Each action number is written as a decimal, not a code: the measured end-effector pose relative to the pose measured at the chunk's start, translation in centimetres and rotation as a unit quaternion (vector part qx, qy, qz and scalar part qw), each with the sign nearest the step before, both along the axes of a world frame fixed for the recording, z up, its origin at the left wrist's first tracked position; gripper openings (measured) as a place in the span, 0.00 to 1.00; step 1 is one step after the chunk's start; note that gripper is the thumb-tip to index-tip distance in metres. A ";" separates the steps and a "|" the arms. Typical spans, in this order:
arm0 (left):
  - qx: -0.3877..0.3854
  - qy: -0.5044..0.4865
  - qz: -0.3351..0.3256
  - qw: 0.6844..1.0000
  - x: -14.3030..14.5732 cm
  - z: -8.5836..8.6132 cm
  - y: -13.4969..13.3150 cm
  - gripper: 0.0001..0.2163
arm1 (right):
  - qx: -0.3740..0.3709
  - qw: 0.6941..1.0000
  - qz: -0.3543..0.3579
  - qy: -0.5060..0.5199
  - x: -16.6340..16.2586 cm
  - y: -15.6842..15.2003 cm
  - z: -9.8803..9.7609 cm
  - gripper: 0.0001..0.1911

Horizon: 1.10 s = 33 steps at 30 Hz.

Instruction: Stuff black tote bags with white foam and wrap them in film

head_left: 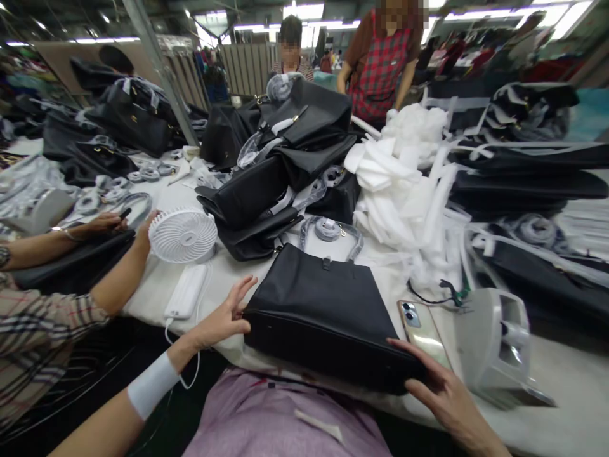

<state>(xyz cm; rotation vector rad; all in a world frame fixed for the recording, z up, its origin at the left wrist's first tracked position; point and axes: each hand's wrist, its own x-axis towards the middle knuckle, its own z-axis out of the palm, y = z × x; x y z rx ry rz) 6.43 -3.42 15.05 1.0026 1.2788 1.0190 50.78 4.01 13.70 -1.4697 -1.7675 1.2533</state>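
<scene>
A black leather handbag [323, 304] lies flat on the white table [571, 381] right in front of me, its wrapped handles [328, 230] pointing away. My left hand [226, 317] touches the bag's left edge with fingers spread. At the bag's near right corner my right hand [440, 387] rests with fingers laid over the bottom edge.
A white desk fan [183, 236] and a white power bank [186, 292] sit to the left, a phone [423, 330] and a grey device [499, 343] to the right. Piled black bags [285, 158] and white foam wrap [404, 171] fill the middle. A co-worker's arms [95, 266] reach in from the left; two people stand at the far side.
</scene>
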 end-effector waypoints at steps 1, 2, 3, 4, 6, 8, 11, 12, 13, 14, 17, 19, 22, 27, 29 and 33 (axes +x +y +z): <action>0.013 0.024 -0.028 0.999 -0.1 0.1 -0.5 0.46 | -0.027 0.999 0.016 -0.011 0.0 -0.1 0.4 0.33; 0.017 0.056 -0.054 0.997 -0.1 0.1 -0.8 0.43 | -0.051 0.998 0.024 -0.024 0.0 -0.2 0.7 0.32; 0.014 0.091 -0.075 0.993 0.0 0.0 -1.0 0.39 | -0.069 0.997 0.026 -0.034 -0.2 -0.3 0.9 0.31; 0.006 0.124 -0.092 0.988 0.1 -0.2 -1.1 0.33 | -0.079 0.996 0.023 -0.039 -0.4 -0.3 0.9 0.30; -0.004 0.182 -0.091 0.979 0.6 -1.3 -0.9 0.22 | -0.071 0.996 -0.001 -0.056 -0.9 -0.3 0.3 0.27; 0.000 0.231 -0.036 0.972 1.4 -2.9 -0.4 0.15 | -0.030 0.995 -0.046 -0.086 -1.8 0.0 -1.0 0.25; 0.000 0.283 0.090 0.955 2.8 -5.8 0.9 0.13 | 0.035 0.983 -0.123 -0.133 -3.8 1.3 -3.6 0.26; -0.009 0.297 0.121 0.947 3.3 -6.6 1.6 0.13 | 0.040 0.978 -0.142 -0.145 -4.5 1.9 -4.4 0.28; -0.019 0.310 0.145 0.939 3.6 -7.3 2.2 0.13 | 0.041 0.974 -0.158 -0.157 -5.2 2.5 -5.0 0.29; -0.028 0.324 0.161 0.932 3.9 -7.8 2.9 0.13 | 0.039 0.971 -0.168 -0.167 -5.8 3.1 -5.5 0.30; -0.038 0.341 0.176 0.923 4.0 -8.5 4.3 0.13 | 0.042 0.967 -0.175 -0.181 -6.7 4.1 -6.4 0.33; -0.034 0.341 0.175 0.923 3.9 -8.4 4.4 0.13 | 0.050 0.965 -0.177 -0.189 -6.5 3.9 -6.5 0.34; -0.025 0.332 0.162 0.929 3.8 -8.3 3.1 0.12 | 0.061 0.960 -0.154 -0.225 -5.2 2.5 -6.5 0.34; -0.044 0.365 0.142 0.919 3.9 -8.3 -0.3 0.15 | 0.197 0.904 -0.045 -0.378 -4.2 0.0 -4.8 0.30; -0.035 0.407 0.152 0.900 3.5 -7.8 -0.4 0.17 | 0.302 0.873 0.000 -0.382 -5.5 -0.2 -4.0 0.29; 0.012 0.367 0.180 0.912 2.1 -6.2 2.6 0.22 | 0.352 0.878 0.109 -0.304 -8.7 -0.1 -4.4 0.22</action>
